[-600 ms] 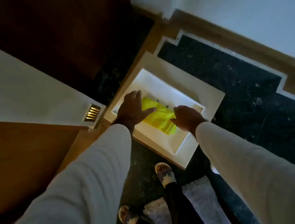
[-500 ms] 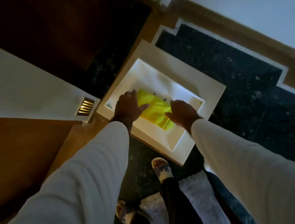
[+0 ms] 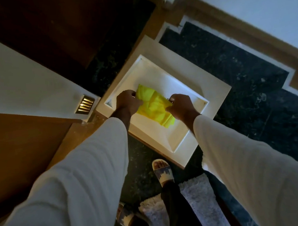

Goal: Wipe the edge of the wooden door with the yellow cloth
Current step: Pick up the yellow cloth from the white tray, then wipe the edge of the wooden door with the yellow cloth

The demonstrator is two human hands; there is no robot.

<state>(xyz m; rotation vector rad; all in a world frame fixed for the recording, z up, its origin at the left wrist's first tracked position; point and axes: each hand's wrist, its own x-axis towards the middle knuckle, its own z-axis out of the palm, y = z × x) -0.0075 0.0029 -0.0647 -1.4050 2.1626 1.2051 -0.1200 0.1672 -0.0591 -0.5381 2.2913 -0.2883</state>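
A bright yellow cloth (image 3: pixel 153 107) is stretched between my hands above a white square tray-like stand (image 3: pixel 214 93). My left hand (image 3: pixel 127 101) pinches the cloth's left edge with closed fingers. My right hand (image 3: pixel 180 106) grips its right edge the same way. The cloth's lower corner hangs down toward the stand's recessed middle. The wooden door (image 3: pixel 22 149) stands at the left, its pale edge face (image 3: pixel 26 83) carrying a brass latch plate (image 3: pixel 85 105). Both hands are to the right of that edge, apart from it.
Dark marble floor (image 3: pixel 239 70) with a white border and wooden skirting (image 3: pixel 227 26) runs along the right wall. A fluffy grey mat (image 3: pixel 196 203) lies under my sandalled feet (image 3: pixel 162 170). A dark wooden panel (image 3: pixel 58 30) fills the top left.
Both hands lay flat on the cloth in the stand before; now their fingers have closed on its two sides and lifted it off the surface, bunching it between them.
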